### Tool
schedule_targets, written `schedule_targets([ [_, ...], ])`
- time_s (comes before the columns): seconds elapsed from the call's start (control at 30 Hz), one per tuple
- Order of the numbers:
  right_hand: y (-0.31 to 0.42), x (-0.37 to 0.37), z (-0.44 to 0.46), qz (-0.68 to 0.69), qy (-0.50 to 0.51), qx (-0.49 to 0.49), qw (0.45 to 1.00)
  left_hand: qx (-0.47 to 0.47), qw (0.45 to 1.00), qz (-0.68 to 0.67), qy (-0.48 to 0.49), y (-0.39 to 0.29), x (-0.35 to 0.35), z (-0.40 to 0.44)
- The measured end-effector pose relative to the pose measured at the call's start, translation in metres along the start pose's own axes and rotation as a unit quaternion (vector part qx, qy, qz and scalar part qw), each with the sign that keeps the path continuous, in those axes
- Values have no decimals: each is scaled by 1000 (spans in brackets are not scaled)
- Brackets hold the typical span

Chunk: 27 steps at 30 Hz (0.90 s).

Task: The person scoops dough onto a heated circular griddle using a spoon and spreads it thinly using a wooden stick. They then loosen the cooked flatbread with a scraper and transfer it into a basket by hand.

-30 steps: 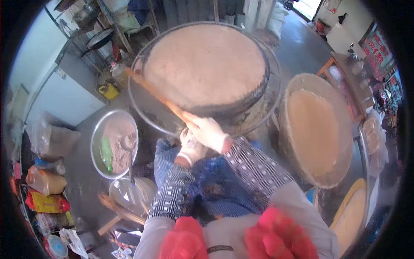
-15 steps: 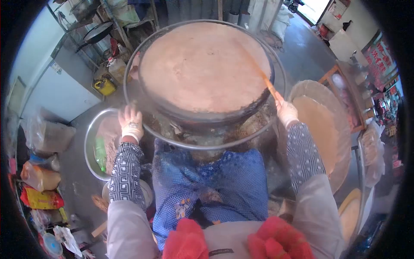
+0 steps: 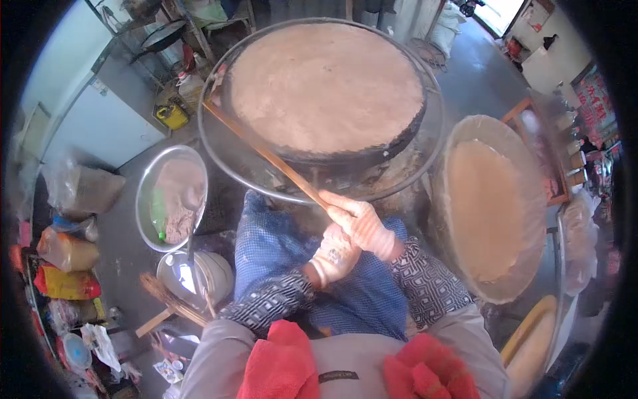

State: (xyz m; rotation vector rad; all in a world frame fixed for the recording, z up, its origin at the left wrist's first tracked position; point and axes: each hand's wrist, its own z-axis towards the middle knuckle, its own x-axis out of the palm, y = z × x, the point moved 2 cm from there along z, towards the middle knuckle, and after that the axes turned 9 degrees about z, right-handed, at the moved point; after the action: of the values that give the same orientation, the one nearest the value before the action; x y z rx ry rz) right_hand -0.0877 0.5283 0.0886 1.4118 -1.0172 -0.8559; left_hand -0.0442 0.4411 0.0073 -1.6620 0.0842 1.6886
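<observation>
Looks like a small food workshop | built around a broad round griddle (image 3: 401, 141) coated in a pale brown layer (image 3: 325, 86) | stocked with a large tub (image 3: 533, 213) of batter-like liquid (image 3: 485, 213), a metal basin (image 3: 139, 199), bagged goods (image 3: 66, 282) and a dark wok (image 3: 161, 36)

Orange-brown is borne by the stick (image 3: 266, 154), pinkish tan by the round layer (image 3: 325, 86); black and white are mazed across the sleeves (image 3: 432, 282), blue is checked over the lap cloth (image 3: 272, 233), bright red is flashed by the fabric bundles (image 3: 286, 359), and yellow is added by the jug (image 3: 173, 117)!
</observation>
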Motion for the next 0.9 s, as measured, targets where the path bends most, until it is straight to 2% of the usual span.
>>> schedule_targets([
  [0.03, 14, 4, 0, 35, 5, 37, 999, -47, 994, 36, -91, -1, -2, 7],
  [0.1, 20, -7, 7, -29, -10, -65, 997, -136, 947, 104, -270, 3, -10, 22],
  [0.13, 10, -19, 15, -80, -37, -108, 990, -114, 953, 159, -230, 12, -13, 29],
  [0.17, 8, -36, 17, -224, -52, -177, 957, -92, 954, 213, -189, 30, -21, 33],
  [0.2, 14, -53, 18, -404, -11, -66, 912, -104, 963, 225, -100, 53, -26, 32],
  [0.23, 20, -75, 16, -567, 33, 47, 822, -118, 964, 232, -56, 69, -35, 29],
  [0.3, -16, -144, 8, -602, 22, 21, 798, -107, 963, 244, -31, 95, -59, 15],
  [0.37, 16, -184, 1, -574, -60, 96, 811, -84, 956, 276, -48, 131, -71, 4],
  [0.4, 10, -210, 0, -586, -105, 84, 799, -115, 948, 297, -24, 146, -79, 4],
  [0.43, -2, -240, -1, -596, -152, 72, 785, -115, 950, 286, -48, 161, -87, 1],
  [0.5, -43, -313, 13, -592, -173, 23, 787, -117, 915, 387, 15, 202, -100, -3],
  [0.53, -35, -316, 26, -603, -187, 18, 775, -113, 887, 447, 7, 218, -108, -3],
  [0.57, -23, -316, 40, -613, -201, 13, 764, -129, 897, 415, 79, 231, -124, 0],
  [0.6, -19, -318, 57, -581, -233, 44, 779, -108, 902, 412, 67, 255, -130, -5],
  [0.63, -19, -325, 77, -580, -251, 81, 771, -89, 906, 411, 53, 274, -138, -3],
  [0.67, -21, -330, 96, -569, -262, 71, 776, -70, 895, 437, 49, 291, -142, -1],
  [0.7, -23, -336, 111, -558, -269, 60, 783, -54, 883, 464, 47, 304, -151, 0],
  [0.73, -23, -341, 124, -562, -253, 32, 786, -53, 894, 443, 48, 315, -163, 7],
  [0.77, -28, -350, 142, -564, -225, -2, 794, 22, 930, 359, -78, 302, -182, 15],
  [0.83, -26, -348, 162, -482, -173, 5, 859, -6, 867, 496, 49, 364, -169, 12],
  [0.87, -65, -382, 180, -366, -134, -124, 913, -37, 836, 547, -4, 371, -168, 14],
  [0.9, -62, -365, 179, -399, -139, -60, 904, -30, 848, 529, 5, 401, -157, 15],
])
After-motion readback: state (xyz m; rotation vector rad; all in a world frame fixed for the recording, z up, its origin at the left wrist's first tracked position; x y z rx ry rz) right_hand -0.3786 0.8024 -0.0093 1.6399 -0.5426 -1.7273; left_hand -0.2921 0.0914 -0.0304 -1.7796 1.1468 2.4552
